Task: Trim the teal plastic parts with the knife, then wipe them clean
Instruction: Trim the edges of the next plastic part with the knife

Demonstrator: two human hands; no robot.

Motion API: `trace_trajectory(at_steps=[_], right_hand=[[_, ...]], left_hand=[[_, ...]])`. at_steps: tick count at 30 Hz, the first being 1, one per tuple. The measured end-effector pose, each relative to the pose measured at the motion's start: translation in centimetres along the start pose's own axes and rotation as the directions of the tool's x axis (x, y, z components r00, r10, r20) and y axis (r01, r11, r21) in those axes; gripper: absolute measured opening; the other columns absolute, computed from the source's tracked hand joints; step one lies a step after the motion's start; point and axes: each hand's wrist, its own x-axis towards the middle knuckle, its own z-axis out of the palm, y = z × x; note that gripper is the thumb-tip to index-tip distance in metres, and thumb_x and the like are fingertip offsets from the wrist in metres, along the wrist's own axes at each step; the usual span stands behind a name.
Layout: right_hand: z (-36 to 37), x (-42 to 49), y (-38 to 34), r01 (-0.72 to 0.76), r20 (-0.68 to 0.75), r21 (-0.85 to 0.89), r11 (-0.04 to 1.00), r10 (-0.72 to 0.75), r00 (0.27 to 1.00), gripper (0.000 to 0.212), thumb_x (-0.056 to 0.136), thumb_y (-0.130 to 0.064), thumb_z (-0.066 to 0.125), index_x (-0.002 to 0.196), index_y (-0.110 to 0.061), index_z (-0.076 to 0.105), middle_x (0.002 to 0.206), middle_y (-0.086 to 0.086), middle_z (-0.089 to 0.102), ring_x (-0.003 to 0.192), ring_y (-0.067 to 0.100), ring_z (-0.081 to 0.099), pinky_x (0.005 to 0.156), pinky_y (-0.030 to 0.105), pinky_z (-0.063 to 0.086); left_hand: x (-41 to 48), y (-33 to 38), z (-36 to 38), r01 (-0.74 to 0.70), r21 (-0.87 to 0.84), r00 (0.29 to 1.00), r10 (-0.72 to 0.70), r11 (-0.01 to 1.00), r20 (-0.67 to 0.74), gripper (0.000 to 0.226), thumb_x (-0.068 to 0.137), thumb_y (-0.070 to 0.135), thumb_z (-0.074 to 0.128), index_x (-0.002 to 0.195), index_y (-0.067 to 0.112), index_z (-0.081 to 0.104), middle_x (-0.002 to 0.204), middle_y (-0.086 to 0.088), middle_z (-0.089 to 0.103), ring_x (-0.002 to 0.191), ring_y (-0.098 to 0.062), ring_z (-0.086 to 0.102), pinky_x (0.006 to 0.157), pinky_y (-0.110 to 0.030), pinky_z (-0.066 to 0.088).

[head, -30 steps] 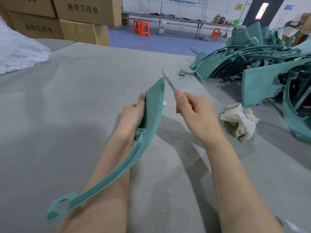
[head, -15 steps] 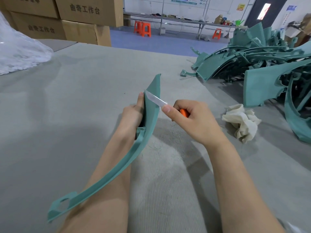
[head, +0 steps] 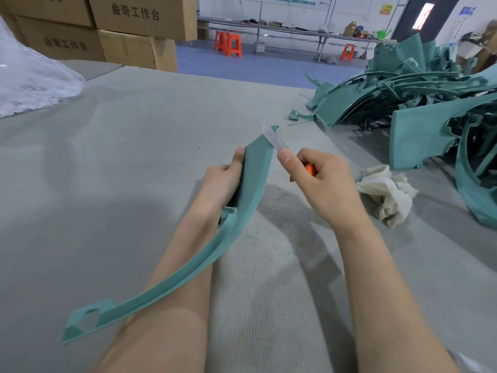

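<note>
My left hand (head: 224, 181) grips a long curved teal plastic part (head: 252, 179) near its upper end, thumb along its left edge. The part arcs down over my left forearm to a holed tab at the lower left. My right hand (head: 322, 181) holds a knife (head: 271, 137) with an orange handle, forefinger laid along the blade's back. The blurred blade lies against the part's right edge just below its pointed top.
A heap of teal parts (head: 419, 100) fills the table's right side. A crumpled white cloth (head: 387, 192) lies beside my right hand. Grey felt covers the table (head: 134, 157). Cardboard boxes (head: 129, 25) and a clear plastic bag (head: 29, 76) stand at the far left.
The knife blade has slid up the part's right edge from its middle to near the tip. My left hand keeps its grip on the part.
</note>
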Motion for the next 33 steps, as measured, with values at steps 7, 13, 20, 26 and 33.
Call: trace_trajectory(at_steps=[7, 13, 20, 26, 33], right_hand=[[-0.2, 0.4, 0.4, -0.164, -0.229, -0.051, 0.985, 0.149, 0.962, 0.068, 0.093, -0.059, 0.045, 0.069, 0.005, 0.045, 0.076, 0.025, 0.061, 0.061, 0.026, 0.046, 0.058, 0.034, 0.032], [-0.8, 0.3, 0.0, -0.214, -0.052, 0.319, 0.923, 0.243, 0.969, 0.038, 0.085, -0.052, 0.065, 0.073, -0.019, 0.051, 0.055, -0.003, 0.043, 0.056, 0.015, 0.038, 0.058, 0.033, 0.035], [-0.9, 0.2, -0.5, -0.197, 0.170, 0.448, 0.872, 0.133, 0.976, 0.035, 0.082, -0.019, 0.076, 0.112, -0.026, 0.059, 0.067, -0.011, 0.059, 0.051, 0.006, 0.046, 0.053, 0.019, 0.040], [-0.8, 0.6, 0.0, -0.215, -0.067, 0.405, 0.889, 0.263, 0.962, 0.009, 0.090, -0.014, 0.064, 0.091, -0.022, 0.061, 0.056, -0.009, 0.061, 0.046, 0.001, 0.048, 0.061, 0.027, 0.038], [-1.4, 0.8, 0.9, -0.317, -0.123, 0.332, 0.888, 0.374, 0.919, 0.018, 0.085, -0.005, 0.052, 0.081, -0.021, 0.060, 0.057, -0.006, 0.063, 0.050, 0.013, 0.044, 0.058, 0.034, 0.037]], left_hand=[[-0.1, -0.2, 0.2, -0.061, 0.065, 0.998, 0.060, 0.996, 0.016, 0.056, 0.093, 0.062, 0.042, 0.076, 0.012, 0.062, 0.066, 0.001, 0.054, 0.056, -0.013, 0.047, 0.038, -0.014, 0.034], [0.5, -0.6, 0.3, -0.077, 0.084, 0.997, 0.079, 0.993, -0.015, 0.048, 0.094, 0.059, 0.042, 0.085, 0.014, 0.054, 0.082, -0.008, 0.049, 0.072, -0.017, 0.044, 0.056, -0.028, 0.030], [1.0, -1.1, 0.4, -0.070, 0.064, 0.998, 0.070, 0.996, -0.001, 0.047, 0.092, 0.062, 0.044, 0.088, 0.017, 0.056, 0.081, -0.008, 0.053, 0.072, -0.017, 0.049, 0.066, -0.028, 0.037], [1.0, -1.4, 0.9, -0.115, 0.166, 0.991, 0.125, 0.979, -0.053, 0.064, 0.090, 0.062, 0.047, 0.091, 0.003, 0.068, 0.078, -0.006, 0.061, 0.068, -0.022, 0.052, 0.062, -0.029, 0.038], [1.3, -1.6, 0.6, -0.094, 0.133, 0.990, 0.107, 0.987, -0.094, 0.068, 0.090, 0.064, 0.046, 0.093, -0.001, 0.068, 0.076, -0.006, 0.059, 0.068, -0.023, 0.052, 0.061, -0.030, 0.038]])
